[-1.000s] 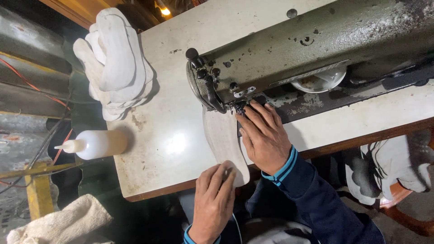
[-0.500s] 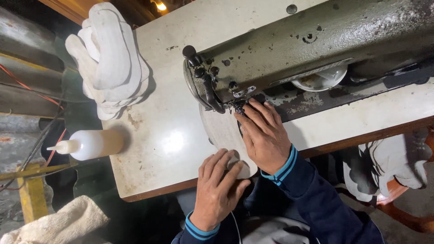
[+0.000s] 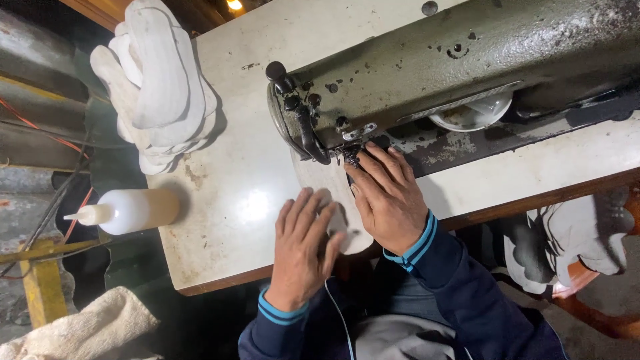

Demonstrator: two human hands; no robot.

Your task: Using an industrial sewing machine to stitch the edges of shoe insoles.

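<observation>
White fabric piece (image 3: pixel 333 193) lies flat under our two open hands, left hand (image 3: pixel 303 243) pressing its near end, right hand (image 3: pixel 387 197) steering it at the sewing machine (image 3: pixel 467 60) needle, seam seemingly barely begun, most cloth unsewn.

Dim room; worn white table (image 3: pixel 233 220); lamp (image 3: pixel 235 5) glowing overhead; dark floor.

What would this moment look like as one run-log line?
left hand: flat on white fabric piece | right hand: fingers at needle area of sewing machine
</observation>
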